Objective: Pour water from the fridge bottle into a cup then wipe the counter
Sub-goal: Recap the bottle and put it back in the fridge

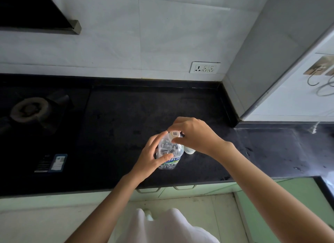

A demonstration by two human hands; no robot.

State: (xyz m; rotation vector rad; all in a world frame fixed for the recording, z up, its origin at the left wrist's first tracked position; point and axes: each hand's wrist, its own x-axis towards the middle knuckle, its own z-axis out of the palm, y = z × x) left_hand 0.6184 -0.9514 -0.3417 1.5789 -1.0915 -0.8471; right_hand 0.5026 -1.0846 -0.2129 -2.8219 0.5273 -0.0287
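A clear plastic water bottle [169, 152] with a blue and green label stands upright on the black counter [126, 116]. My left hand [151, 156] wraps around its body from the left. My right hand [193, 134] comes over from the right, with its fingers pinched on the white cap [174, 133] at the bottle's top. A pale cup [189, 151] sits just right of the bottle, mostly hidden under my right hand and wrist.
A gas burner [30, 109] lies at the far left of the counter, with a label sticker [57, 162] near the front edge. A wall socket [205, 67] is on the tiled backsplash. A wall corner [253, 98] juts out at right. Green cabinet drawers [162, 188] sit below.
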